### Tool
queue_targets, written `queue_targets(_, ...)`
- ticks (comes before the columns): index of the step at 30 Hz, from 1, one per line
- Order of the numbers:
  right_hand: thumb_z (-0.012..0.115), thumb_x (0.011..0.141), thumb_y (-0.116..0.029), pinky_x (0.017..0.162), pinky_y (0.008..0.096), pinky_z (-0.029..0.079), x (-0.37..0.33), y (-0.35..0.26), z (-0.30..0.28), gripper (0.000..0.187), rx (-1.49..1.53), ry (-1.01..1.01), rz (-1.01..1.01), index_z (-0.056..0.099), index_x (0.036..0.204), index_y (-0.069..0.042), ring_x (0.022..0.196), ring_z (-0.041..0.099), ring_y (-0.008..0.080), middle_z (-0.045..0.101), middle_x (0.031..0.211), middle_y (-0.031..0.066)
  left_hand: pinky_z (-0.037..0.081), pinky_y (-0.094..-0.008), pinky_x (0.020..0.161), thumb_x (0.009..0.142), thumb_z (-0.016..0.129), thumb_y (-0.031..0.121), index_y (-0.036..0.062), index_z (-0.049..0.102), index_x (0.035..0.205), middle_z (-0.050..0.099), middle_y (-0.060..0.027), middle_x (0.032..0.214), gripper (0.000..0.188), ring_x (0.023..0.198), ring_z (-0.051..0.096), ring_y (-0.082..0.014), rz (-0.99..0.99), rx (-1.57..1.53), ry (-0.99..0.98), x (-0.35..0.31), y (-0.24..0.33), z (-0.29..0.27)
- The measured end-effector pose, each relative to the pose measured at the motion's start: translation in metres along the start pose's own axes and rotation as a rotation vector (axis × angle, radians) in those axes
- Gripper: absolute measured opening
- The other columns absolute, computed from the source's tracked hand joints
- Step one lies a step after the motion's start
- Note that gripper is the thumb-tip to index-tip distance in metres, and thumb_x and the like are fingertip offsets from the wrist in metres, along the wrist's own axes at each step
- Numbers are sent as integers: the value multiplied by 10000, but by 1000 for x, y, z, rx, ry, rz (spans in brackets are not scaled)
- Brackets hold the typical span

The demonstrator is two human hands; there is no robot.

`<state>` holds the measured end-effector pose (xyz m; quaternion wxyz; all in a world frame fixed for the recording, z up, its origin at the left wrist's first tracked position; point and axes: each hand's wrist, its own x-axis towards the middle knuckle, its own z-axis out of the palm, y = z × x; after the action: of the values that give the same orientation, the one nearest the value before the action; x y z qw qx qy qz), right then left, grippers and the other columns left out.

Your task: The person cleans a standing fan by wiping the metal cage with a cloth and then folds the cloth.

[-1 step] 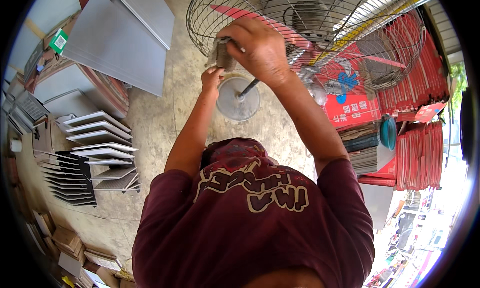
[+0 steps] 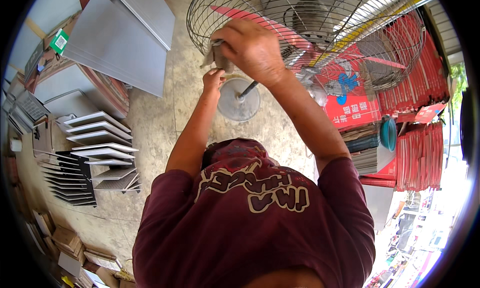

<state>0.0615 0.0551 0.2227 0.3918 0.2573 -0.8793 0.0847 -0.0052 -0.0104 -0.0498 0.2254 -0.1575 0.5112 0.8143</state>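
Note:
A large fan with a round wire guard (image 2: 200, 34) and red blades (image 2: 240, 14) stands in front of me, at the top of the view. At the guard's left edge my right hand (image 2: 257, 50) grips a crumpled grey-brown rag (image 2: 223, 62), part of which hangs loose to the left. Just under the rag is my left hand (image 2: 213, 81), its fingers closed together against the cloth's lower end. Whether they pinch the rag or a wire is hidden. Below lie the fan's dark pole (image 2: 248, 89) and round grey base (image 2: 235, 105).
Large grey panels (image 2: 115, 43) lean at the upper left, above racks of flat tiles (image 2: 102, 138). Red cartons (image 2: 420, 158) are stacked on the right beside a teal basin (image 2: 388, 134). Cardboard boxes (image 2: 67, 239) sit at the lower left.
My right hand has shifted slightly left with the rag, whose loose end now spreads further left. My left hand has barely moved, and the fan stands as before.

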Motion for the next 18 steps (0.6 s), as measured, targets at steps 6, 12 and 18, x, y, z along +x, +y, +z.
queue_targets(6,609,619,-114,556,286,471,15,-6,51,147,-46,-172,-255,599,766,-118,678,558,177,549,746,8,425,-383,775,717,705,336,159,559,837,569,41,728,259,635,536,-118,-143,-127,-98,11,-28,12)
queue_targets(12,607,632,-112,562,270,472,15,2,80,170,-116,-365,-352,572,799,-109,736,551,170,527,762,17,426,-366,770,681,737,343,168,539,802,546,57,710,290,638,518,-113,-270,-181,-91,14,-29,32)
queue_targets(18,608,626,-99,565,270,466,29,1,66,155,-120,-335,-391,546,767,-107,736,541,165,498,742,15,420,-353,731,688,738,257,168,509,764,509,65,682,257,608,494,-113,-257,-211,-99,23,-31,27)
